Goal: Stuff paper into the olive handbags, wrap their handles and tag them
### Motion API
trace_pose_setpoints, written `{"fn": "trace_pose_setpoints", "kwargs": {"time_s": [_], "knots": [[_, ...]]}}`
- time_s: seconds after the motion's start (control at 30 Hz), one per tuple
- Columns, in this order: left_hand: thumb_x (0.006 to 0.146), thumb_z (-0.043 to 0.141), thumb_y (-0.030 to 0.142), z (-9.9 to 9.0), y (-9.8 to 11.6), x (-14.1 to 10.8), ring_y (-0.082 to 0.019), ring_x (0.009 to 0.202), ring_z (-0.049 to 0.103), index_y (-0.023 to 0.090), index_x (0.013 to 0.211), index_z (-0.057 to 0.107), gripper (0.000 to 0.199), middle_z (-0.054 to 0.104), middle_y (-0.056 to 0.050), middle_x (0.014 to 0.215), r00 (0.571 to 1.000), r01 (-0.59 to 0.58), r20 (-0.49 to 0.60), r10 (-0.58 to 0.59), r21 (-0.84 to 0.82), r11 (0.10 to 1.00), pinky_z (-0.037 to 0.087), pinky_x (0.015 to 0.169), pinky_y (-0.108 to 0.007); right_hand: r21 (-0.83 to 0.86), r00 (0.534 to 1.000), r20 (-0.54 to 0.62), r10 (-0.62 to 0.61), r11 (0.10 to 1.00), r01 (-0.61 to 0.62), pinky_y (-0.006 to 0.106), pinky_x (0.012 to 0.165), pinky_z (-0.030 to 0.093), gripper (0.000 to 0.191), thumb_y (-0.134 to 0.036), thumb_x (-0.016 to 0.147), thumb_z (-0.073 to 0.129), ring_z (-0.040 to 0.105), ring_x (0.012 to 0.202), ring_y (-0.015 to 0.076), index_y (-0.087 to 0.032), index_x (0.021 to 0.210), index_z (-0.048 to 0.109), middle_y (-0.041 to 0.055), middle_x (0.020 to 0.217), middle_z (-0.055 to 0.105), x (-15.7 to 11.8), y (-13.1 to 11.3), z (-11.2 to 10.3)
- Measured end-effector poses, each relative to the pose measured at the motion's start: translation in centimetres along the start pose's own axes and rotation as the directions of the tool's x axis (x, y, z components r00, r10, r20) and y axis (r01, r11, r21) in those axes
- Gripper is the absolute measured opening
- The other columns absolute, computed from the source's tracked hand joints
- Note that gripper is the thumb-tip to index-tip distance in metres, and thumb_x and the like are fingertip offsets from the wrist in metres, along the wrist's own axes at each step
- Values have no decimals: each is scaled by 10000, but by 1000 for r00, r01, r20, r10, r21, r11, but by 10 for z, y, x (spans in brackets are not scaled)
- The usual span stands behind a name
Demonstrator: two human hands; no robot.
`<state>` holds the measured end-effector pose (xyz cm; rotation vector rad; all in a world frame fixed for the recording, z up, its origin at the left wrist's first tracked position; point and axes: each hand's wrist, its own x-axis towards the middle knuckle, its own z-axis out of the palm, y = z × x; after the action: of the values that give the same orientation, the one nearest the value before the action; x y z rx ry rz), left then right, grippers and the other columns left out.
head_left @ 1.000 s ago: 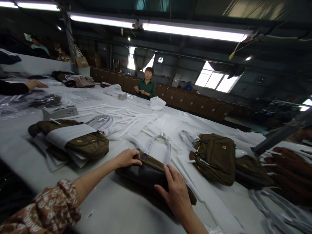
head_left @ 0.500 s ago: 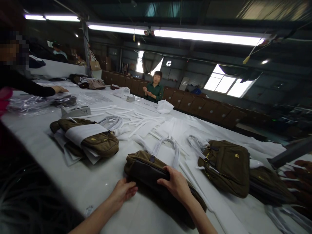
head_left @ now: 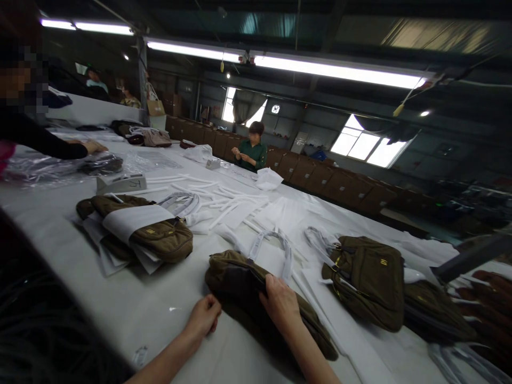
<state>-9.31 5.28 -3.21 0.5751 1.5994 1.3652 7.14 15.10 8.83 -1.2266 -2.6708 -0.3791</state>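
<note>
An olive bag (head_left: 240, 280) with a dark base lies on its side on the white table (head_left: 172, 341), its wrapped handle (head_left: 256, 245) pointing away. My right hand (head_left: 280, 301) grips the bag's middle, fingers curled over the upper edge. Just left of the bag, my left hand (head_left: 206, 314) is closed with the fingers curled in; whatever it may hold is hidden.
At the left are stacked olive bags (head_left: 160, 234) with white paper and a grey holder (head_left: 122, 184). White strips (head_left: 224, 200) lie behind. More olive bags (head_left: 368, 277) are at the right. A person's hand (head_left: 95, 146) touches plastic; another person (head_left: 254, 149) is across the table.
My left hand has closed and moved slightly left. My right hand's fingers have curled over the bag's edge, and the bag has tilted a little.
</note>
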Motion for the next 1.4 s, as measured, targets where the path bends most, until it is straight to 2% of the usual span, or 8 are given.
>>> {"fn": "trace_pose_setpoints", "kwargs": {"time_s": [0.2, 0.33, 0.63, 0.8, 1.03, 1.2, 1.3, 1.4], "knots": [[690, 618, 448, -21, 25, 0, -233, 697, 647, 208, 976, 503, 391, 627, -66, 907, 960, -216, -109, 258, 298, 930, 537, 621, -392, -23, 997, -75, 12, 1000, -14, 322, 688, 460, 217, -170, 767, 722, 631, 817, 247, -202, 842, 521, 52, 816, 649, -2, 12, 20], [622, 735, 465, -27, 53, 9, -340, 1204, 445, 233, 1114, 493, 595, 494, -110, 1255, 858, -417, -71, 510, 485, 769, 336, 1045, -502, 28, 996, -85, -42, 999, 45, 311, 727, 464, 237, -228, 783, 723, 631, 850, 222, -212, 911, 525, 28, 870, 655, -3, 17, 9], [784, 585, 510, -43, 84, 25, -198, 692, 512, 244, 710, 410, 327, 517, 27, 668, 818, -562, 278, 503, 571, 599, 365, 670, -306, 188, 967, 226, 116, 969, -160, 363, 769, 428, 714, -476, 606, 781, 618, 963, 305, -223, 1229, 539, 100, 1064, 665, -31, 40, -43], [837, 486, 509, -66, 74, 30, -139, 608, 442, 232, 680, 406, 329, 427, 65, 597, 797, -600, 464, 387, 535, 594, 330, 596, -258, 446, 906, 372, 202, 817, -365, 266, 615, 406, 220, -410, 737, 652, 631, 731, 198, -228, 859, 635, 0, 795, 684, -66, 76, -30], [792, 512, 613, -72, 91, 32, -179, 655, 513, 223, 696, 489, 402, 517, 30, 638, 814, -581, 457, 359, 622, 525, 393, 645, -284, 492, 873, 251, 419, 721, -488, 302, 667, 438, 343, -528, 831, 547, 629, 720, 214, -201, 892, 633, 32, 757, 684, -74, 80, 27], [616, 755, 536, -32, 122, 19, -353, 1168, 476, 254, 1306, 453, 804, 542, -129, 1259, 655, -736, 650, 385, 665, 130, 332, 994, -432, 438, 873, -27, 486, 791, -427, 365, 795, 472, 419, -529, 825, 596, 632, 887, 253, -182, 1059, 611, 96, 973, 681, -88, 73, 10], [601, 773, 475, -12, 126, 28, -331, 959, 598, 235, 1166, 572, 646, 652, -104, 1034, 657, -753, 728, 197, 648, 116, 424, 824, -374, 350, 840, -308, 447, 874, -337, 373, 800, 469, 298, -461, 880, 566, 616, 847, 240, -178, 955, 620, 92, 885, 656, -117, 57, 0], [559, 770, 554, -4, 136, 50, -288, 847, 620, 239, 940, 631, 513, 673, -49, 886, 633, -774, 764, 125, 615, 151, 412, 685, -300, 307, 903, -339, 265, 938, -160, 309, 677, 473, 188, -310, 936, 504, 599, 694, 181, -203, 841, 626, 42, 732, 627, -148, 30, 10]]}}
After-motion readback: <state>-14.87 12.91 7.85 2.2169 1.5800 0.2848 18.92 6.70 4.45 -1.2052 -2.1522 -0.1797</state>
